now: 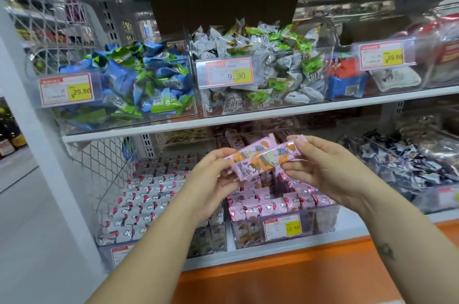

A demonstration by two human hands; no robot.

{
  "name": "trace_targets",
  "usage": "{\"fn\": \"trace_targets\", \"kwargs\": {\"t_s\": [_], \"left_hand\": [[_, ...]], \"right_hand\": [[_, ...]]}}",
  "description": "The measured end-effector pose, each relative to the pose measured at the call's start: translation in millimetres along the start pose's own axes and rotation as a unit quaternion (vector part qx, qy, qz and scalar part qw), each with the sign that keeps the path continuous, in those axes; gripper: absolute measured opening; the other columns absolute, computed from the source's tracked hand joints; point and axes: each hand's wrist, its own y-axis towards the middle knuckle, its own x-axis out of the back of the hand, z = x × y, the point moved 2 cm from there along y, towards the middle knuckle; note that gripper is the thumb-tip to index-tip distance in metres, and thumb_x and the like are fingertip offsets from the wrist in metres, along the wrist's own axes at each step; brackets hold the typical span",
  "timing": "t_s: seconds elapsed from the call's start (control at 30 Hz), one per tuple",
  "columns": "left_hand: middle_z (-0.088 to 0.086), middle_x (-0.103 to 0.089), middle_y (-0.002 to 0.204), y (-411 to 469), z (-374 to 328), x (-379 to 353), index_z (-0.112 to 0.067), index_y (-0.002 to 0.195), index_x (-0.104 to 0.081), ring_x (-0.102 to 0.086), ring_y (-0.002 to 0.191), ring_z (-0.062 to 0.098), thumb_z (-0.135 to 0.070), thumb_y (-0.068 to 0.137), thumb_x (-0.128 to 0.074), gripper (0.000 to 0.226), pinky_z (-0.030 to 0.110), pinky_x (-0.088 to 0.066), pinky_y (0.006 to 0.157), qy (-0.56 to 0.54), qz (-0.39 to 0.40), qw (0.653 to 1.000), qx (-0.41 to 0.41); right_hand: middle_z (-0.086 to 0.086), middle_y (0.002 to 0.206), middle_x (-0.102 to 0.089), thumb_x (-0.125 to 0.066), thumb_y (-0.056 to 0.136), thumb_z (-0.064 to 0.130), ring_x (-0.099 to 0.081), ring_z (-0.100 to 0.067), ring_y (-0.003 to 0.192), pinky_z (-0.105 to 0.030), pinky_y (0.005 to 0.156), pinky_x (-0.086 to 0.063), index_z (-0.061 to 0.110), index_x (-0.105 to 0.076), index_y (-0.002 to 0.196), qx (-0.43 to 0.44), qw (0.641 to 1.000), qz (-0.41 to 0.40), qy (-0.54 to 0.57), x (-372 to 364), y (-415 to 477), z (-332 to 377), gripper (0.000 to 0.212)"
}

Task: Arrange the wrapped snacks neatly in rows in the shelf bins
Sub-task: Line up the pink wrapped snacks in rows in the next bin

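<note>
In the middle of the frame I see both hands holding a small bundle of pink wrapped bars (pixel 265 158) in front of the lower shelf. The left hand (pixel 211 179) pinches the left end of the bundle and the right hand (pixel 330 169) pinches the right end; the bundle lies a little tilted, its right end higher. Directly below it, a clear bin (pixel 323 219) contains pink snacks standing in rows. To the left of it, in the lower left, a second bin (pixel 109 241) contains white snacks in rows. On the upper shelf (pixel 223 120), the left bin (pixel 74 120) holds loose blue and green packets and the middle bin (pixel 320 73) holds loose white and green packets.
</note>
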Motion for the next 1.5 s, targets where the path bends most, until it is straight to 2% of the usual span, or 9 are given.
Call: {"fn": "trace_targets", "kwargs": {"t_s": [0.17,0.37,0.6,0.73,0.87,1.07,1.23,1.37,1.5], "left_hand": [[0.016,-0.069,0.087,-4,5,-11,-0.006,0.089,-0.059,-0.068,0.084,0.029,-0.019,0.074,-0.064,0.021,0.039,-0.06,0.07,-0.104,0.05,0.993,0.03],[0.011,-0.066,0.098,-4,9,-12,-0.009,0.097,-0.057,-0.066,0.087,0.021,-0.017,0.067,-0.069,0.033,0.029,-0.059,0.071,0.042,0.072,0.996,-0.015],[0.002,-0.066,0.097,7,1,-9,-0.022,0.094,-0.065,-0.063,0.084,0.009,-0.04,0.064,-0.077,0.036,0.032,-0.055,0.081,0.164,0.093,0.978,-0.088],[-0.019,-0.066,0.1,15,-3,-8,-0.036,0.097,-0.065,-0.062,0.091,-0.001,-0.055,0.068,-0.067,0.035,0.027,-0.045,0.089,0.362,0.106,0.918,-0.125],[-0.023,-0.053,0.115,27,3,-3,-0.036,0.109,-0.06,-0.047,0.114,-0.001,-0.033,0.092,-0.059,0.017,0.018,-0.032,0.092,0.56,0.029,0.81,-0.171],[-0.015,-0.065,0.108,57,5,1,-0.029,0.113,-0.065,-0.058,0.098,0.004,-0.02,0.095,-0.054,0.023,0.019,-0.042,0.084,0.621,0.007,0.768,-0.156],[-0.01,-0.066,0.116,95,8,-3,-0.029,0.118,-0.065,-0.062,0.098,0.006,-0.025,0.094,-0.055,0.025,0.023,-0.047,0.087,0.705,0.058,0.692,-0.145],[-0.007,-0.066,0.119,126,13,-7,-0.028,0.121,-0.062,-0.061,0.104,0.012,-0.025,0.095,-0.052,0.028,0.023,-0.044,0.083,0.775,0.101,0.611,-0.127],[-0.001,-0.066,0.113,145,22,-16,-0.022,0.116,-0.063,-0.061,0.099,0.018,-0.022,0.095,-0.05,0.025,0.027,-0.048,0.08,0.81,0.136,0.561,-0.105]], "right_hand": [[-0.007,0.074,-0.072,-0.049,0.095,0.016,-0.068,-0.017,0.062,-0.022,0.06,-0.057,0.009,-0.061,0.096,-0.006,1.0,-0.007,-0.005,-1,3,-6,0.015],[-0.01,0.085,-0.068,-0.053,0.093,0.016,-0.066,-0.014,0.061,-0.022,0.065,-0.058,0.009,-0.058,0.098,0.021,0.999,-0.025,-0.03,-2,7,-11,0.01],[-0.002,0.07,-0.069,-0.068,0.066,0.018,-0.065,-0.011,0.067,-0.03,0.072,-0.056,0.017,-0.048,0.126,0.022,1.0,0.019,-0.01,-1,10,-4,0.063],[-0.007,0.084,-0.07,-0.072,0.074,0.01,-0.068,-0.02,0.08,-0.034,0.081,-0.056,0.014,-0.051,0.126,0.064,0.993,-0.017,-0.097,11,12,0,0.056],[0.006,0.105,-0.064,-0.077,0.075,0.019,-0.068,-0.026,0.087,-0.036,0.089,-0.052,0.031,-0.05,0.121,0.126,0.924,-0.064,-0.355,27,21,0,0.054],[0.012,0.113,-0.053,-0.076,0.076,0.03,-0.06,-0.021,0.096,-0.02,0.074,-0.047,0.032,-0.043,0.128,0.101,0.838,0.004,-0.537,35,50,2,0.062],[0.005,0.136,-0.049,-0.077,0.075,0.031,-0.054,-0.011,0.114,-0.021,0.09,-0.042,0.024,-0.038,0.139,0.083,0.822,0.05,-0.561,39,83,-2,0.076],[0.013,0.097,-0.062,-0.076,0.072,0.033,-0.054,0.009,0.059,-0.01,0.058,-0.041,0.025,-0.044,0.132,0.059,0.824,0.08,-0.557,43,107,-10,0.068],[0.031,0.087,-0.046,-0.076,0.074,0.029,-0.045,0.026,0.057,-0.001,0.056,-0.035,0.028,-0.041,0.137,0.09,0.819,0.117,-0.554,50,119,-18,0.072]]}}
